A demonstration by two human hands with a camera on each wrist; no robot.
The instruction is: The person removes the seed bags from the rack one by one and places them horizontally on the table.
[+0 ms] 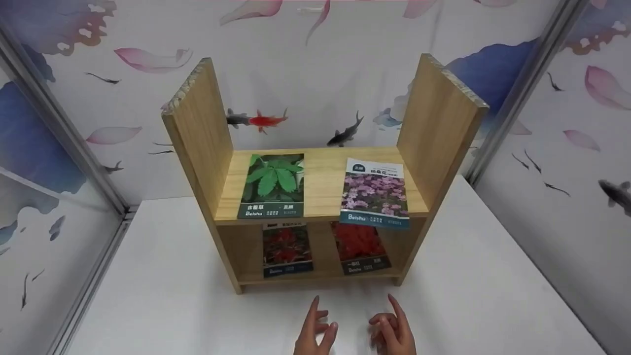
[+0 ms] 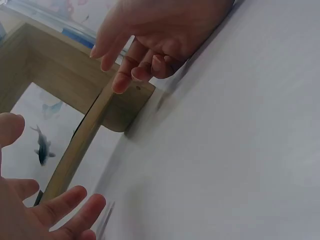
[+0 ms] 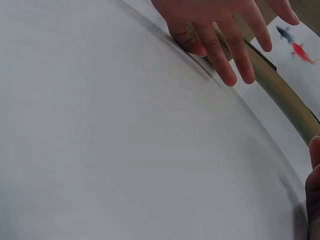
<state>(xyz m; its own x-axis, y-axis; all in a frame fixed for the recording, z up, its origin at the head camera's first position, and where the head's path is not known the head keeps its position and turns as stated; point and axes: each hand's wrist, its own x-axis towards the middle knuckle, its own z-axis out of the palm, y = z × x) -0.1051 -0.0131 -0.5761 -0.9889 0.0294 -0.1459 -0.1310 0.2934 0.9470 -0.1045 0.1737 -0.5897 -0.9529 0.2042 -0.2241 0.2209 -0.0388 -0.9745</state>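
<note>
Shelf [image 1: 323, 182] with packets [image 1: 376, 195] stands beyond left grip [image 1: 309, 337] and right grip [image 1: 398, 335].

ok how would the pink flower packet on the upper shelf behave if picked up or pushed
The pink flower packet looks thin and flat, so it's probably light and bendy. Its lower edge overhangs the upper shelf, so pinching there should be easy. Lying flat, it'd likely slide when pushed.
</note>
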